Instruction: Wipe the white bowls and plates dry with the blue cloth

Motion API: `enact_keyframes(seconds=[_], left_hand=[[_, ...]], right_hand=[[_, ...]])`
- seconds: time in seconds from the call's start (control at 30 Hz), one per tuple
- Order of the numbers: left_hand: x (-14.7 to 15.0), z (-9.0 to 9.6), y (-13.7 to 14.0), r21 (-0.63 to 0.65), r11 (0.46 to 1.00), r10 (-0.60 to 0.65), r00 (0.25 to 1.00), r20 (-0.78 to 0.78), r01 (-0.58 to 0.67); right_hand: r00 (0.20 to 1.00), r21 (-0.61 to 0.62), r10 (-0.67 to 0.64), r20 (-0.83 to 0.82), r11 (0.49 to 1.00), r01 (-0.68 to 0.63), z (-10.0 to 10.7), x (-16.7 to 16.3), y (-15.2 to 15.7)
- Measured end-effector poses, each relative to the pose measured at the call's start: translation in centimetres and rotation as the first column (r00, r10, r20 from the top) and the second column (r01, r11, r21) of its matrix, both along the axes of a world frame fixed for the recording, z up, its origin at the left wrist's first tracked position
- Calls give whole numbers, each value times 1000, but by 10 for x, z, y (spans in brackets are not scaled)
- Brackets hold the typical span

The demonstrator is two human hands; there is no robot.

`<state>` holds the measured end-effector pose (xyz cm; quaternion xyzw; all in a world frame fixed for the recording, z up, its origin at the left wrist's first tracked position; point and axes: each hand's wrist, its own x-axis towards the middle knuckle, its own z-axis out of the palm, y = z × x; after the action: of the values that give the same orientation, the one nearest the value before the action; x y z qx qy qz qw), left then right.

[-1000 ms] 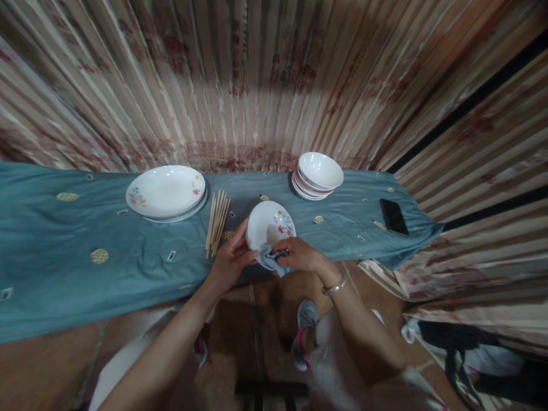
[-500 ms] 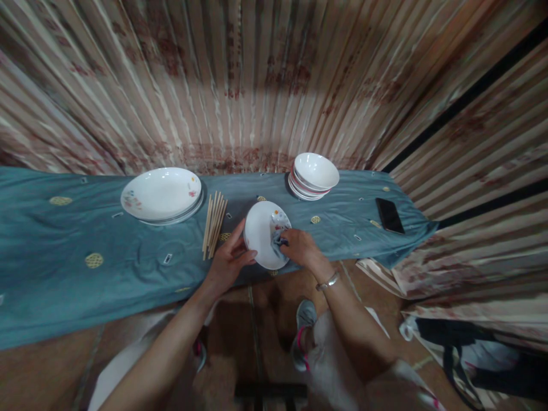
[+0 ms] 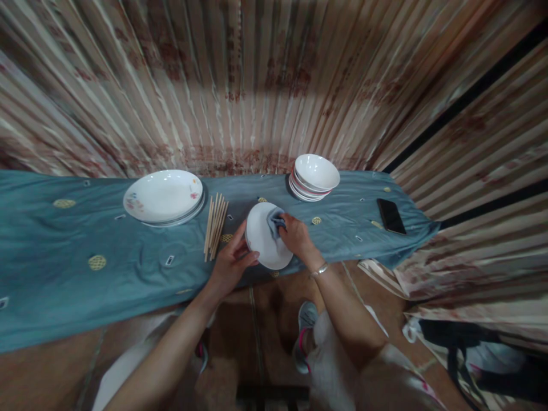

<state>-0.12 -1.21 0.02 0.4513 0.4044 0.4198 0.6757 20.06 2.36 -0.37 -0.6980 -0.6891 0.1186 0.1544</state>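
Observation:
A small white plate [image 3: 261, 237] is gripped at its left rim by my left hand [image 3: 231, 260], the thumb lying over its edge. My right hand [image 3: 296, 235], with a silver bracelet at the wrist, pinches a grey-blue cloth [image 3: 275, 221] and presses it on the upper right part of the plate. Cloth and fingers hide that side of the plate's face. Just left of the plate lies a bunch of wooden chopsticks [image 3: 216, 225] on the blue tablecloth [image 3: 141, 271].
A stack of large oval plates [image 3: 165, 197] stands at the left. Behind the small plate, to the right, is a stack of white bowls [image 3: 314, 174]. A black phone [image 3: 391, 216] lies near the right end. Pleated curtains [image 3: 257, 85] hang along the back.
My right hand has slid the cloth up the plate, from its lower right to its upper right. The plate's printed flowers are now covered. My left hand keeps its hold.

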Motion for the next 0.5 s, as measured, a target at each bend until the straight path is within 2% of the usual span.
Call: enact_keyframes(seconds=[0.27,0.5], left_hand=[[1,1,-1,-1,1000,-8,1000,0,8],[0,-3,-1,-13,1000,-6,1000,11,6]], right_hand=[[954,143,25,-299,990,19,-5,-6,13],[801,233,166,-575,972,-34,-14,-18,21]])
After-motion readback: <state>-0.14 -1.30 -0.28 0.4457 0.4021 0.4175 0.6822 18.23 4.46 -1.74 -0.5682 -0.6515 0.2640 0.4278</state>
